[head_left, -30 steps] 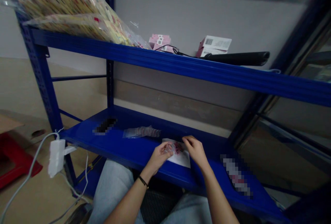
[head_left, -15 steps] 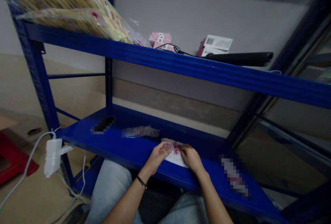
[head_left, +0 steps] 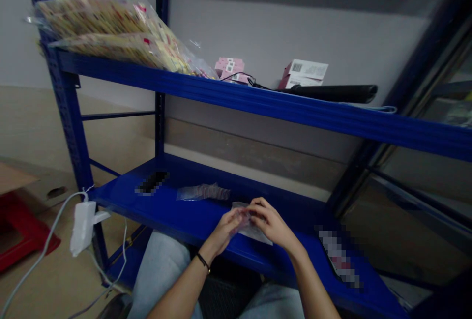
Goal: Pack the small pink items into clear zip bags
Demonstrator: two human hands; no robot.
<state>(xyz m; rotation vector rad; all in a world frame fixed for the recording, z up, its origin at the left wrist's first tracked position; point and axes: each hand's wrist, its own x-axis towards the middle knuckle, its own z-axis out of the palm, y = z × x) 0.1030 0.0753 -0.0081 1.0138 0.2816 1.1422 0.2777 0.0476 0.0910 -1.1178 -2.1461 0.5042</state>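
Pinched in the fingers of my left hand [head_left: 225,230] is a small clear plastic bag [head_left: 241,218] with a pinkish tint. My right hand [head_left: 268,220] is closed, its curled fingertips at the bag, just above a white sheet [head_left: 257,233] on the blue shelf. Whatever those right fingers hold is hidden. Most of the sheet's far half lies behind my hands, and the small pink pieces on it cannot be made out. Left of my hands lies a row of small clear packets [head_left: 206,191].
A blurred-out dark object [head_left: 153,183] lies left on the lower shelf [head_left: 199,216], a pixelated phone-like object [head_left: 339,259] right. The upper shelf [head_left: 184,85] bears bulging bags [head_left: 106,29], pink boxes [head_left: 229,67], white-and-pink boxes [head_left: 304,71] and a black rod-shaped thing [head_left: 335,93]. A power strip [head_left: 81,228] hangs left.
My right hand has moved from the pink pieces on the white sheet up and left to the plastic bag. My left hand keeps the bag. The camera view has tilted slightly upward.
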